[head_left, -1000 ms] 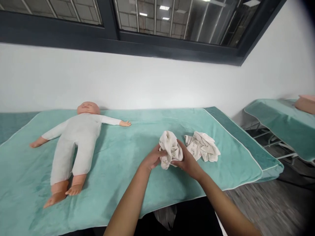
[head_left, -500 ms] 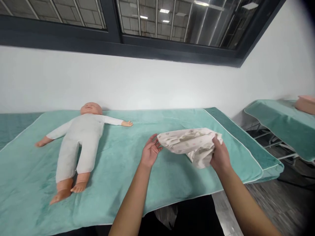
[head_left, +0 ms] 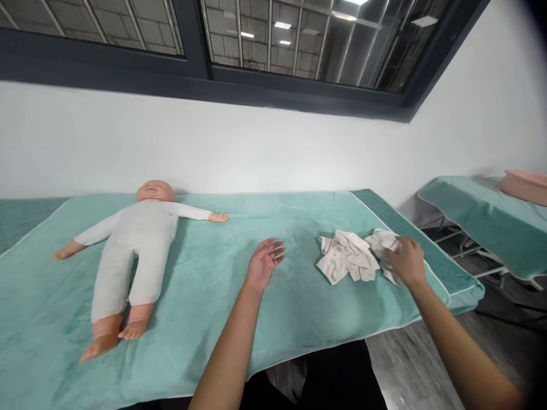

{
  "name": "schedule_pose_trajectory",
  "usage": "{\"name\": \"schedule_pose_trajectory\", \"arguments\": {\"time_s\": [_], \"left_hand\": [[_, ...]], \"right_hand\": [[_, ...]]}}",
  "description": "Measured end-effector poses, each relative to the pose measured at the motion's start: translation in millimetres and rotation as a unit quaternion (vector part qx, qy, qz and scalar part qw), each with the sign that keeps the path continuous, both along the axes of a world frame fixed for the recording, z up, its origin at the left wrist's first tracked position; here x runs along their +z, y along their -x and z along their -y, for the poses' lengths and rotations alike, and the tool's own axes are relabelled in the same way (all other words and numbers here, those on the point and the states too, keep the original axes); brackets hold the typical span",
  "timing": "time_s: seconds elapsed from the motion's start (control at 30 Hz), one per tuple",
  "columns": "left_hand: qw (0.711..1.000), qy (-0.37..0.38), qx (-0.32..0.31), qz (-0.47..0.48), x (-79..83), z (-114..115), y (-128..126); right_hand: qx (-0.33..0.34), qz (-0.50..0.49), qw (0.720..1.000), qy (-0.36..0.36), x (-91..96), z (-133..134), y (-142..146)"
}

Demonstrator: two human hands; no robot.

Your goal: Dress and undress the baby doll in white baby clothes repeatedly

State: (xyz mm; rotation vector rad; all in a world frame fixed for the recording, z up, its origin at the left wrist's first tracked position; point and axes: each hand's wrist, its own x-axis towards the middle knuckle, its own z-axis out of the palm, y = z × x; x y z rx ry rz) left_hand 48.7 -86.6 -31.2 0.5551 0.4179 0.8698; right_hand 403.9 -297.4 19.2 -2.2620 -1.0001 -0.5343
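Observation:
Crumpled white fabric with a small print, possibly baby clothes (head_left: 348, 259), lies on the right half of the green bed cover (head_left: 213, 319). Beside it is a bunched white cloth (head_left: 380, 242), with the fingers of my right hand (head_left: 409, 263) curled onto its right side. Whether the two bunches are one piece, I cannot tell. My left hand (head_left: 265, 265) hovers over the middle of the cover, palm turned inward, fingers apart, nothing in it. To the left a baby doll (head_left: 141, 239) in a white suit lies on its back, arms spread, bare feet toward me.
A white wall (head_left: 239, 148) and a dark-framed barred window (head_left: 307, 88) stand behind the bed. At the right is a second green-covered table (head_left: 478, 222) bearing a pink basin (head_left: 523, 187). Grey flooring (head_left: 401, 359) shows below the bed's edge.
My right hand has moved right and lowered the printed cloth onto the cover, where it now lies crumpled. My left hand is now well apart from the cloth. The doll has not moved.

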Motion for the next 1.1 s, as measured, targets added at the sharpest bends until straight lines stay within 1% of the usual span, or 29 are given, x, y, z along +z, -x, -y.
{"name": "schedule_pose_trajectory", "arguments": {"time_s": [0.03, 0.07, 0.13, 0.2, 0.27, 0.3, 0.33, 0.43, 0.47, 0.5, 0.53, 0.57, 0.6, 0.67, 0.7, 0.73, 0.77, 0.8, 0.83, 0.87, 0.9, 0.93, 0.97, 1.0, 1.03, 1.1], "left_hand": [[1.000, 0.010, 0.007, 0.002, -0.7, -1, 0], [1.000, 0.019, 0.012, 0.003, -1.5, -1, 0], [0.999, 0.028, 0.018, 0.007, -3.4, -4, -1], [0.999, 0.026, 0.018, 0.009, -4.9, -6, -2], [1.000, 0.012, 0.017, 0.005, -5.1, -8, -5], [1.000, -0.003, 0.014, -0.001, -4.6, -8, -6], [1.000, -0.025, 0.009, -0.010, -3.8, -7, -7], [0.990, -0.124, -0.033, -0.053, -1.1, -3, -9], [0.984, -0.156, -0.049, -0.070, -0.5, -1, -10], [0.978, -0.180, -0.062, -0.084, -0.3, 1, -10], [0.974, -0.194, -0.069, -0.092, -0.3, 3, -10], [0.973, -0.198, -0.069, -0.093, -0.5, 4, -10], [0.975, -0.194, -0.062, -0.088, -0.8, 5, -10], [0.981, -0.174, -0.045, -0.071, -1.2, 5, -9], [0.983, -0.164, -0.039, -0.065, -1.2, 4, -9], [0.985, -0.157, -0.036, -0.062, -1.0, 4, -9], [0.986, -0.153, -0.037, -0.062, -0.8, 3, -9], [0.986, -0.153, -0.039, -0.061, -0.5, 3, -9], [0.985, -0.156, -0.041, -0.060, -0.2, 2, -9], [0.984, -0.161, -0.043, -0.058, -0.1, 2, -8], [0.983, -0.168, -0.043, -0.057, 0.1, 2, -8], [0.982, -0.175, -0.043, -0.058, 0.3, 3, -8], [0.980, -0.182, -0.044, -0.060, 0.6, 4, -8], [0.979, -0.188, -0.047, -0.063, 1.1, 5, -7], [0.978, -0.192, -0.051, -0.064, 1.9, 6, -7], [0.978, -0.193, -0.057, -0.057, 3.8, 9, -7]], "right_hand": [[0.022, 0.036, 0.998, 0.036, -8.6, 0, 8], [0.053, 0.057, 0.995, 0.055, -14.5, -1, 17], [0.121, 0.050, 0.987, 0.089, -18.6, -8, 36], [0.164, 0.011, 0.975, 0.152, -14.2, -22, 50], [0.174, -0.018, 0.965, 0.195, -2.5, -38, 61], [0.187, -0.030, 0.963, 0.192, 5.8, -47, 67], [0.212, -0.048, 0.961, 0.172, 15.3, -55, 74], [0.312, -0.116, 0.940, 0.071, 45.6, -75, 101], [0.334, -0.119, 0.933, 0.064, 53.7, -79, 111], [0.342, -0.104, 0.930, 0.084, 59.5, -83, 118], [0.333, -0.072, 0.932, 0.125, 62.5, -87, 123], [0.305, -0.033, 0.934, 0.183, 62.4, -89, 125], [0.262, 0.005, 0.932, 0.250, 59.6, -91, 123], [0.156, 0.049, 0.914, 0.371, 48.7, -92, 110], [0.112, 0.053, 0.904, 0.410, 42.7, -92, 100], [0.083, 0.053, 0.897, 0.431, 37.7, -91, 90], [0.065, 0.054, 0.892, 0.444, 34.6, -90, 80], [0.062, 0.052, 0.891, 0.446, 33.7, -89, 72], [0.071, 0.043, 0.895, 0.439, 34.9, -88, 67], [0.094, 0.020, 0.902, 0.420, 37.9, -88, 66], [0.130, -0.018, 0.913, 0.387, 42.5, -89, 69], [0.176, -0.075, 0.922, 0.337, 48.1, -90, 76], [0.229, -0.147, 0.923, 0.273, 54.3, -91, 86], [0.282, -0.228, 0.911, 0.199, 60.9, -93, 100], [0.327, -0.308, 0.884, 0.125, 67.6, -96, 115], [0.397, -0.448, 0.801, -0.008, 80.1, -102, 146]]}}
